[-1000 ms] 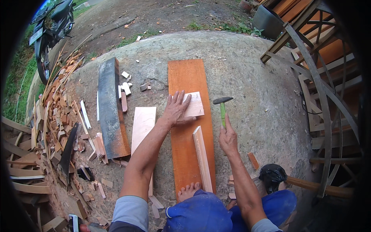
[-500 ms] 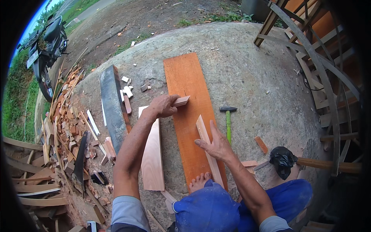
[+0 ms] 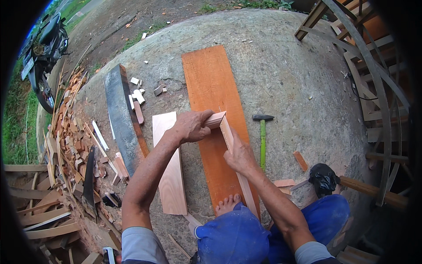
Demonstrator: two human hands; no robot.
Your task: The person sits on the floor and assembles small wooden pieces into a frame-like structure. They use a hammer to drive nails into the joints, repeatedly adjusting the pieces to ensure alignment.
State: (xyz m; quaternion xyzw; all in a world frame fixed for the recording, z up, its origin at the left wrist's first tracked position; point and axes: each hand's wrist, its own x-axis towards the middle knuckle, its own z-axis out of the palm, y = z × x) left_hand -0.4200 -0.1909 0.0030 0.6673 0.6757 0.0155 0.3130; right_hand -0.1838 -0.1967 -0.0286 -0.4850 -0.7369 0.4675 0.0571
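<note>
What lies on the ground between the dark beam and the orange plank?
In the head view, a pale board and several small blocks lie between the dark beam and the orange plank; the left forearm crosses over the board.

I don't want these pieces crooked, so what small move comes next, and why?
I'd probably square the short block against the end of the long strip before reaching for the hammer: your left hand grips the block, your right hand holds the strip, their ends appear to meet, and the hammer lies unheld.
</note>
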